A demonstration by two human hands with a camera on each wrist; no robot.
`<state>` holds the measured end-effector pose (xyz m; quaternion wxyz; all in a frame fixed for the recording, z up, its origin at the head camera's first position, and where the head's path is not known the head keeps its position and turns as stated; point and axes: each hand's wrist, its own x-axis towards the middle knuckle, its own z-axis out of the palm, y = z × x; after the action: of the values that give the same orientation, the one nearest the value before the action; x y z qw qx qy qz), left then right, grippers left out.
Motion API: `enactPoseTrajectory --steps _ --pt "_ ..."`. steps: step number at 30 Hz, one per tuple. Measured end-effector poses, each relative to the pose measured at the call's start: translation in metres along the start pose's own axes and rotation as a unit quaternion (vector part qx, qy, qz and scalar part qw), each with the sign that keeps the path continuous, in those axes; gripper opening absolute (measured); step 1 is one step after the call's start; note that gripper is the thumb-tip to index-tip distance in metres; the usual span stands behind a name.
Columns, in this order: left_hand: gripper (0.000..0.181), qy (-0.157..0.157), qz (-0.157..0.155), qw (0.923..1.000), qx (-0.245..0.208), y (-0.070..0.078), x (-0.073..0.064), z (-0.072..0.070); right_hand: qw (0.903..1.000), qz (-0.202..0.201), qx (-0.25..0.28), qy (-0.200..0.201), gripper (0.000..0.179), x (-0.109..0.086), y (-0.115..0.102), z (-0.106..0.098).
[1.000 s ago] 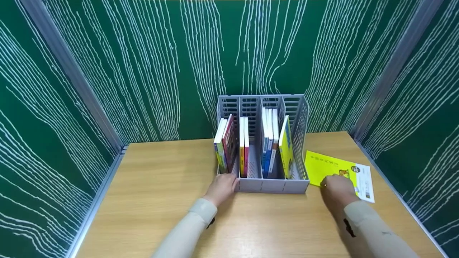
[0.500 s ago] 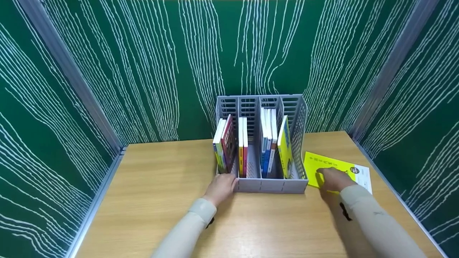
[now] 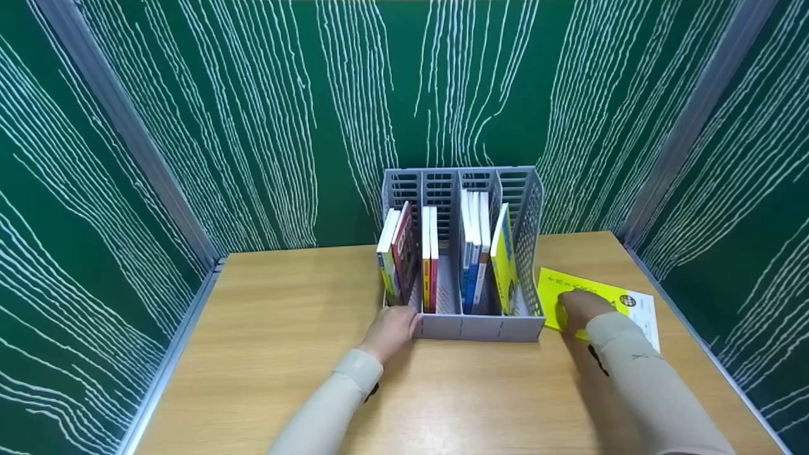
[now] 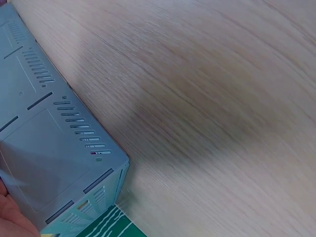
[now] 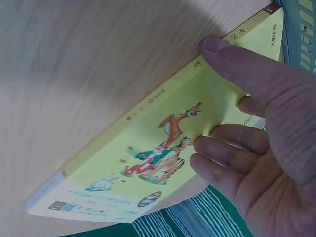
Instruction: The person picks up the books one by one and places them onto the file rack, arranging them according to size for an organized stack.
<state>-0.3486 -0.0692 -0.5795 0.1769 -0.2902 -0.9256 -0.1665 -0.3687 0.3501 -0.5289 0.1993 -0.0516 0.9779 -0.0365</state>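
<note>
A grey file organizer with upright compartments stands on the table. At its front left corner my left hand grips the low front edge; only a few fingers show in the left wrist view. Right of the organizer a yellow paperback book lies flat, its white end to the right. My right hand is over it. In the right wrist view the thumb is at the spine and bent fingers touch the cover, which has animal drawings.
Books stand in all compartments: a dark red one with others at left, two slim ones, several white and blue ones, and a leaning yellow one. Green walls with white lines enclose the wooden table.
My right hand has shifted left and away from me along the yellow book, covering more of its middle. The book and my left hand stay about where they were.
</note>
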Motion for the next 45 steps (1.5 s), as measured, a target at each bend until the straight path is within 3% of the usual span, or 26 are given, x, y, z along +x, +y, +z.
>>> enactPoseTrajectory --steps 12,18,22,27,29,34,38,45 --pt "0.026 -0.019 -0.014 0.9997 -0.005 0.000 0.001 -0.001 0.9969 -0.015 -0.077 -0.010 0.032 0.019 -0.005 0.008" --pt "0.026 -0.026 -0.020 0.9994 -0.010 0.000 0.000 0.000 0.9994 -0.012 -0.027 0.016 0.032 0.023 -0.002 0.012" --pt "0.026 -0.024 -0.017 0.9995 -0.010 0.001 0.001 0.001 0.9994 0.016 0.017 0.025 0.043 0.026 0.004 0.012" --pt "0.027 -0.015 -0.011 0.9998 -0.004 0.002 0.000 0.000 0.9985 0.034 0.015 0.041 0.038 0.022 0.005 0.000" --pt "0.028 -0.009 -0.010 0.9999 -0.003 0.002 -0.001 0.000 0.9986 0.024 0.000 0.047 0.036 0.020 0.005 -0.006" --pt "0.028 -0.005 -0.009 0.9999 -0.008 0.003 -0.001 0.000 0.9969 0.002 0.043 0.065 0.041 0.007 0.009 -0.019" --pt "0.029 -0.009 -0.010 0.9999 -0.007 0.004 -0.003 0.001 0.9901 -0.004 0.099 0.099 0.046 -0.009 0.018 -0.030" --pt "0.028 -0.014 -0.007 0.9999 -0.003 0.002 0.001 -0.003 0.9702 0.001 0.182 0.160 0.071 -0.034 0.030 -0.050"
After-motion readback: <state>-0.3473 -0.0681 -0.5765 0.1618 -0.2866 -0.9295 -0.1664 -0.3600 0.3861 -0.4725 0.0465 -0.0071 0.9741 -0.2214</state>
